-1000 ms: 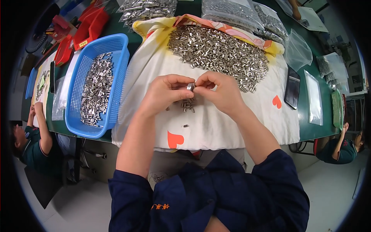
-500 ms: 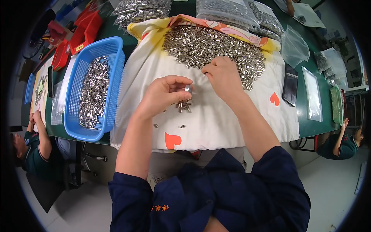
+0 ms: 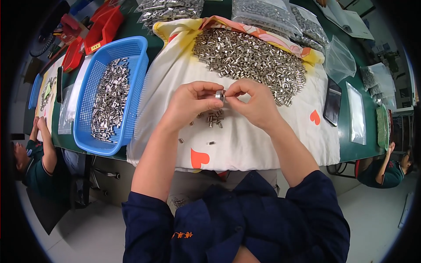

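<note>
My left hand is closed around a short, round, shiny metal ring, held between thumb and fingers above the white cloth. Thumb and forefinger of my right hand are pinched together right against the ring's right side; whatever they grip is hidden. Beneath the left hand lies a small cluster of short metal sleeves, partly covered by it. Two loose sleeves rest nearer me on the cloth. A large heap of the same sleeves spreads beyond my hands.
To the left stands a blue mesh basket holding many sleeves, with red bins behind. Bags of metal parts line the back. A black phone and a clear plastic bag lie right. Other people sit at both sides.
My right hand has come back from the edge of the heap toward me and left, and its fingertips now meet the ring. The left hand still holds the ring.
</note>
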A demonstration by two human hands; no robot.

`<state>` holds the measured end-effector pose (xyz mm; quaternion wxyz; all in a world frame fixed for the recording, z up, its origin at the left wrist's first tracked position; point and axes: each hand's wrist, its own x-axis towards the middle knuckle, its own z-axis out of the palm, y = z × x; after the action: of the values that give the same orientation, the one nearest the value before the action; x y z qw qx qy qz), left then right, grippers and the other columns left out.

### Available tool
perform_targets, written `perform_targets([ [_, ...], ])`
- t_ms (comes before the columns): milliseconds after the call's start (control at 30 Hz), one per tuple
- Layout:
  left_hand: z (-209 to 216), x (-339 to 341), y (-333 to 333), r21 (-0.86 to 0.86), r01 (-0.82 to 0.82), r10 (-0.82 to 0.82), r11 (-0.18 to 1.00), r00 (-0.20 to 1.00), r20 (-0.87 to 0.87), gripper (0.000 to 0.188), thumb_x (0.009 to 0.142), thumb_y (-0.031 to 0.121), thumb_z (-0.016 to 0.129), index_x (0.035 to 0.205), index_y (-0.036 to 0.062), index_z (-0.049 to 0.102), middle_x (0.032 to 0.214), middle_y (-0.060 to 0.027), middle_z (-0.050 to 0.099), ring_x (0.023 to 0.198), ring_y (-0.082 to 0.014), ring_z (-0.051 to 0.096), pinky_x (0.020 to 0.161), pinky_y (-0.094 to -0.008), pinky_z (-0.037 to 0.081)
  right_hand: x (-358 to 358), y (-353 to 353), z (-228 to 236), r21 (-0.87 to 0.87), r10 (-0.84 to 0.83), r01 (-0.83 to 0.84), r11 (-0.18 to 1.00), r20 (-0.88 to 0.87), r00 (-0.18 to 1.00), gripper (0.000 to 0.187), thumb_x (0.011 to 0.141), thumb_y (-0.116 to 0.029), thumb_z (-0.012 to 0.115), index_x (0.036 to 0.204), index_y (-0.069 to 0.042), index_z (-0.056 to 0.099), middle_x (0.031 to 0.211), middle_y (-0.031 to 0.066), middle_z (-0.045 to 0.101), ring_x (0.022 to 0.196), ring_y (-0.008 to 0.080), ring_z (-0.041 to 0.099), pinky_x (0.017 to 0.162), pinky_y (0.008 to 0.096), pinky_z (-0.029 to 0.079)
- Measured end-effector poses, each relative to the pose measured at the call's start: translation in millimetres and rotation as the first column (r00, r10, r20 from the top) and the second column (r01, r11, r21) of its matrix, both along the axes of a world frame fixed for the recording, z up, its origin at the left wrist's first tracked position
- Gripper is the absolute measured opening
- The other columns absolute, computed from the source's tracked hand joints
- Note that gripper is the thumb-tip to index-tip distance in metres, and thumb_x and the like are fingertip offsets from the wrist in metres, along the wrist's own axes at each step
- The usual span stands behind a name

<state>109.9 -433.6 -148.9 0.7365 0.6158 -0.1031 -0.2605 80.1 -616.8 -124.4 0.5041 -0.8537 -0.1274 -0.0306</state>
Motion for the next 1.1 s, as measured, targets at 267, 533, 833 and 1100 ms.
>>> perform_targets([
  [267,2.7,-1.9,-3.4,0.083,-0.017,0.016,0.996,1.000,0.009,0.031,0.073,-0.004,0.063,0.104,-0.0038,0.056,0.091,-0.0085,0.062,0.079,-0.0119,0.059,0.073,-0.0237,0.049,-4.1,7.6,-6.5,-0.174,-0.005,0.060,0.983,0.302,0.953,0.006,0.068,-0.007,0.062,0.073,-0.004,0.060,0.072,0.0073,0.059,0.069,0.0225,0.057,0.063,0.0315,0.046],
  [533,4.4,-2.0,-1.9,-0.010,-0.034,0.033,0.999,0.999,-0.037,0.030,0.074,-0.005,0.061,0.104,-0.0040,0.057,0.090,-0.0091,0.062,0.080,-0.0126,0.060,0.074,-0.0237,0.049,-5.5,7.4,-5.4,-0.113,-0.029,0.055,0.992,0.227,0.974,0.006,0.069,-0.003,0.062,0.075,-0.003,0.062,0.076,0.0066,0.062,0.072,0.0195,0.058,0.065,0.0287,0.046],
  [833,5.5,-1.6,-0.6,0.038,-0.023,0.023,0.999,1.000,0.018,0.032,0.074,-0.001,0.065,0.104,-0.0060,0.055,0.088,-0.0107,0.063,0.078,-0.0136,0.061,0.069,-0.0221,0.050,-7.0,10.8,-7.2,-0.174,-0.007,0.071,0.982,0.343,0.939,0.007,0.071,-0.006,0.063,0.077,-0.003,0.063,0.076,0.0067,0.063,0.071,0.0178,0.060,0.064,0.0276,0.047],
  [1100,3.2,-0.5,4.2,0.099,0.050,-0.054,0.994,0.998,0.042,0.031,0.072,-0.002,0.065,0.102,-0.0043,0.058,0.086,-0.0080,0.063,0.077,-0.0108,0.060,0.068,-0.0212,0.048,0.3,-2.0,-0.6,0.013,-0.015,0.018,1.000,-0.188,0.982,0.013,0.071,-0.012,0.065,0.080,-0.004,0.061,0.071,0.0010,0.061,0.065,0.0094,0.055,0.061,0.0236,0.045],
])
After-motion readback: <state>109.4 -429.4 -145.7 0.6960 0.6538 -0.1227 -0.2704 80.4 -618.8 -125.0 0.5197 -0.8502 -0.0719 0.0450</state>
